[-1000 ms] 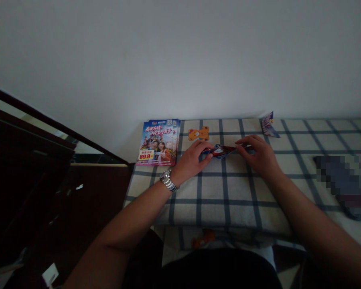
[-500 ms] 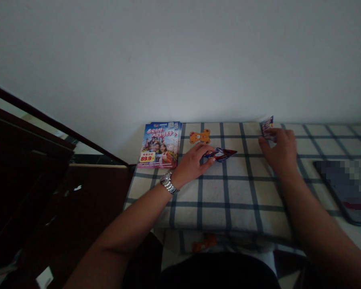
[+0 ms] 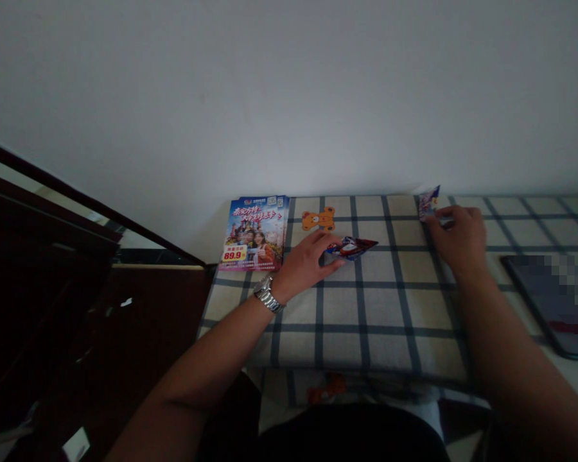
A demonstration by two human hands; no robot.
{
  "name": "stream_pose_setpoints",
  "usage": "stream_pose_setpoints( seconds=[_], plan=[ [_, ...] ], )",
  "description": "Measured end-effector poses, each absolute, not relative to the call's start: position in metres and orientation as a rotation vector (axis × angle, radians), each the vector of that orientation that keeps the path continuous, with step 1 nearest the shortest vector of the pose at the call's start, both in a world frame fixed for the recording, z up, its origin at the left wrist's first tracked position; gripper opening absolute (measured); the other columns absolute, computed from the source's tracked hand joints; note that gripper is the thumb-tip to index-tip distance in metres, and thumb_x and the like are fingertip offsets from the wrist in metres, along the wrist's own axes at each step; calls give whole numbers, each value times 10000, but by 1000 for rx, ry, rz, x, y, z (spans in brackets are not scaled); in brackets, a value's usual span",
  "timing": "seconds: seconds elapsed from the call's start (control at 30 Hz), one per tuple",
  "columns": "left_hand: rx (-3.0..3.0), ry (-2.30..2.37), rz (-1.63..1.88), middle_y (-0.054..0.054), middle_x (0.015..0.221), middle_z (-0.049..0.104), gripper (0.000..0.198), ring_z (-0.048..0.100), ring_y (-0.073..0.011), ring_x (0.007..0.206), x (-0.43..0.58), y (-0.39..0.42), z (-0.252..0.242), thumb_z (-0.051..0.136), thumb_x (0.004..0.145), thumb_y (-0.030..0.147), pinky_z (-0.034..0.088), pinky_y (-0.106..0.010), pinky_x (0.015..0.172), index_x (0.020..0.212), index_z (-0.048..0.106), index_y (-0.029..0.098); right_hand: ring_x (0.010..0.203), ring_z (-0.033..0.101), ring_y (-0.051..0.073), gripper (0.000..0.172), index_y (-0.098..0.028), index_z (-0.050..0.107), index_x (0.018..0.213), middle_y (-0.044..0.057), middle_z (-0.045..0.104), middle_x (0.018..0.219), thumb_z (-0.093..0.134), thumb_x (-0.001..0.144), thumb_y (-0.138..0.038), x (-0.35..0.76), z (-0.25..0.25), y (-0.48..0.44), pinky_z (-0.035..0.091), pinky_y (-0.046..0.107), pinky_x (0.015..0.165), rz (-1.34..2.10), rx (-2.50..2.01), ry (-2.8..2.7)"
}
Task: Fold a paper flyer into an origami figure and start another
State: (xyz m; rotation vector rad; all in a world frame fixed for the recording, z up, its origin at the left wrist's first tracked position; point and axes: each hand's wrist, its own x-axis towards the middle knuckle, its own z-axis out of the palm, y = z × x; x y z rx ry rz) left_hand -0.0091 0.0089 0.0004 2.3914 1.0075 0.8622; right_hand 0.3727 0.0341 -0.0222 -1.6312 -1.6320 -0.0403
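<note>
My left hand [image 3: 306, 263], with a metal watch [image 3: 268, 295] on its wrist, pinches the left end of a folded paper piece [image 3: 359, 248]. This piece is pointed like a small boat, printed dark blue and red, and rests on the checked cloth. To the right, my right hand [image 3: 460, 237] has thumb and forefinger curved together at the lower right edge of a second folded paper piece [image 3: 428, 204]. That one stands by the wall with a point upward. Its lower part is partly hidden by the fingertips.
A stack of printed flyers [image 3: 255, 234] lies at the table's left end. Beside it is a bear picture [image 3: 318, 219] on the checked tablecloth [image 3: 380, 321]. A dark tablet-like device [image 3: 549, 308] lies at the right. A white wall [image 3: 289, 96] borders the back edge.
My right hand has shifted slightly right, uncovering more of the standing folded paper, which has barely moved. My left thumb has lowered a little, and the left paper piece looks slightly wider open.
</note>
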Motion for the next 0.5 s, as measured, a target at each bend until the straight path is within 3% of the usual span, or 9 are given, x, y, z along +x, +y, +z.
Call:
stream_pose_setpoints(
  seconds=[0.17, 0.27, 0.5],
  plan=[
    [2388, 996, 848, -54, 1232, 650, 215, 677, -225, 1146, -9, 10, -2, 711, 992, 251, 584, -437, 1029, 1191, 628, 251, 797, 595, 255, 120, -191, 708, 943, 110, 614, 948, 716, 886, -296, 360, -14, 32, 554, 498, 866, -50, -1784, -1559],
    [2368, 997, 848, -50, 1204, 651, 163, 676, -216, 1128, -9, 11, -3, 698, 1001, 236, 582, -428, 1019, 1152, 636, 236, 787, 638, 233, 137, -200, 703, 986, 122, 627, 1089, 709, 888, -295, 351, -10, 30, 606, 472, 810, 69, -1679, -1564],
    [2283, 957, 1006, -37, 1136, 670, 85, 673, -193, 1111, -8, 11, 0, 675, 1008, 183, 574, -411, 1023, 1067, 630, 225, 864, 696, 238, 118, -223, 707, 983, 98, 641, 1081, 691, 928, -326, 330, -8, 25, 673, 446, 813, 178, -1490, -1775]
  ],
)
